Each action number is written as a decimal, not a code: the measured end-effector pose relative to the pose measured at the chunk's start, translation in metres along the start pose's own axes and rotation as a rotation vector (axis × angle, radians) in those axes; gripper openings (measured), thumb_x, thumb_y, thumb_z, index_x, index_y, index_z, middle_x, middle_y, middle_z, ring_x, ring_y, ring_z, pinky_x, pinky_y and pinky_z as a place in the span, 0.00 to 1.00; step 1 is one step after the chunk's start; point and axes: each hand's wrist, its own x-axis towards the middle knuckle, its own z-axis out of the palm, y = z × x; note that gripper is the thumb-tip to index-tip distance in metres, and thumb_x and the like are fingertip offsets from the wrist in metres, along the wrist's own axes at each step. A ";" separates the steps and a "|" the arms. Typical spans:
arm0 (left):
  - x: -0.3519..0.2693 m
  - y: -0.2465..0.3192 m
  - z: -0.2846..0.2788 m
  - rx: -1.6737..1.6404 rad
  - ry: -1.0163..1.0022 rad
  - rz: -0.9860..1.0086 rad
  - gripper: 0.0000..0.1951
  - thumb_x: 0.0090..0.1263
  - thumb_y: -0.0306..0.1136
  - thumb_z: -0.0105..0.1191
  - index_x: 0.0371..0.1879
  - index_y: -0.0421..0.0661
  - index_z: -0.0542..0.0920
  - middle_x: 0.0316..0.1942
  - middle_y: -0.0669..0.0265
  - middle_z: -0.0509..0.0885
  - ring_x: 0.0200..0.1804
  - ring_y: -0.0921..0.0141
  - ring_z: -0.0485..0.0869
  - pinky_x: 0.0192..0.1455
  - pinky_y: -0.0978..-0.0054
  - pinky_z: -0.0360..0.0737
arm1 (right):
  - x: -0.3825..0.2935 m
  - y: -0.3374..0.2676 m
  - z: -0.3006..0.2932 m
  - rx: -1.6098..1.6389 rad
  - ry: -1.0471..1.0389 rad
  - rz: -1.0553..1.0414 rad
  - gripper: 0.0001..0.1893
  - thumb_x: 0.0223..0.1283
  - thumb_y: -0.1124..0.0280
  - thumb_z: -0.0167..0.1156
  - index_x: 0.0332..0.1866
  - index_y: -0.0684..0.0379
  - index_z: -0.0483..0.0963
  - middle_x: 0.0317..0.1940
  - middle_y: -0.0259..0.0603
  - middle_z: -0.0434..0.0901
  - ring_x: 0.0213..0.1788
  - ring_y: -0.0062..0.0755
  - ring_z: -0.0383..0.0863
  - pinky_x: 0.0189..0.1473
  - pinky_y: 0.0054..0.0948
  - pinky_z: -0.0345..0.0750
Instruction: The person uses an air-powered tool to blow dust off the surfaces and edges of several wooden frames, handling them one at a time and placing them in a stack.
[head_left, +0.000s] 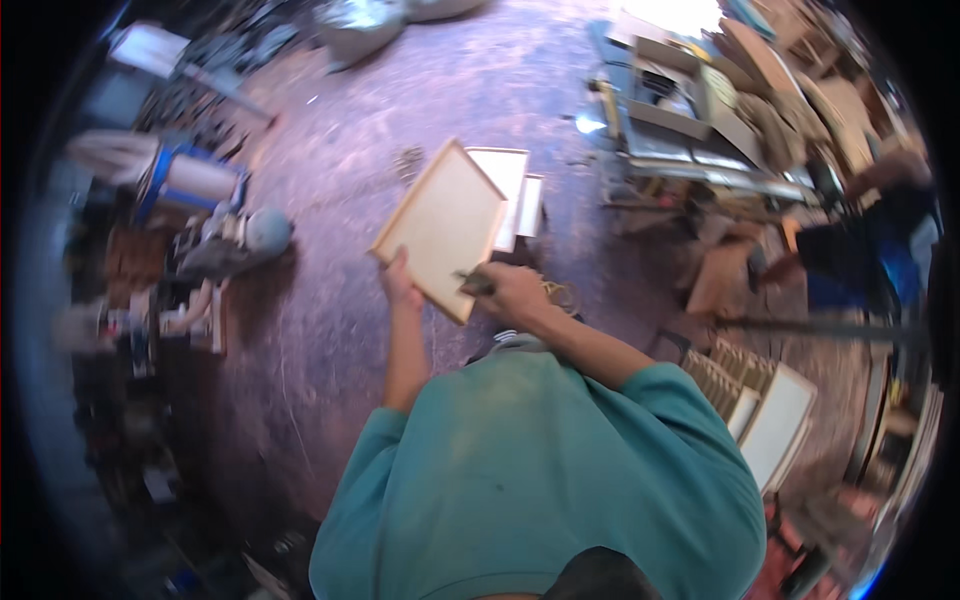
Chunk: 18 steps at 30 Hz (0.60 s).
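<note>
A shallow rectangular wooden tray (448, 223) with a thin raised rim is held tilted in front of me. My left hand (403, 279) grips its lower left edge, with the thumb over the rim. In my right hand (517, 294) is a small dark tool (478, 283), blurred, its tip over the tray's lower right part; its exact kind I cannot tell. Partly hidden behind the tray stand a white-faced panel (504, 180) with a wooden edge and a smaller white panel (531, 206).
Stacked wooden-edged white panels (780, 420) stand at my right. A bench (667, 146) at the upper right bears an open cardboard box (667, 112). Another person's arm (889, 171) shows at the far right. A blue-framed item (195, 178) and a rounded machine (268, 231) are on the left.
</note>
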 end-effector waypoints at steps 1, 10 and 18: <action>-0.011 0.013 0.013 0.018 -0.018 -0.026 0.23 0.77 0.27 0.61 0.68 0.33 0.73 0.60 0.54 0.85 0.58 0.58 0.87 0.63 0.57 0.86 | 0.006 -0.005 -0.008 -0.145 0.031 0.059 0.21 0.65 0.44 0.70 0.43 0.53 0.85 0.36 0.45 0.90 0.37 0.52 0.90 0.39 0.46 0.85; -0.031 0.041 -0.028 -0.015 0.027 -0.027 0.23 0.79 0.30 0.61 0.68 0.32 0.73 0.61 0.54 0.84 0.60 0.59 0.86 0.66 0.59 0.83 | 0.026 -0.037 0.014 -0.213 -0.079 0.023 0.20 0.68 0.45 0.69 0.39 0.54 0.83 0.30 0.48 0.88 0.34 0.54 0.89 0.36 0.49 0.82; -0.040 0.063 -0.038 0.034 0.057 0.023 0.23 0.80 0.31 0.60 0.68 0.31 0.73 0.60 0.53 0.84 0.60 0.60 0.86 0.65 0.61 0.83 | 0.022 0.013 0.042 -0.366 -0.378 0.103 0.24 0.67 0.40 0.66 0.44 0.54 0.86 0.32 0.52 0.89 0.38 0.59 0.90 0.44 0.51 0.85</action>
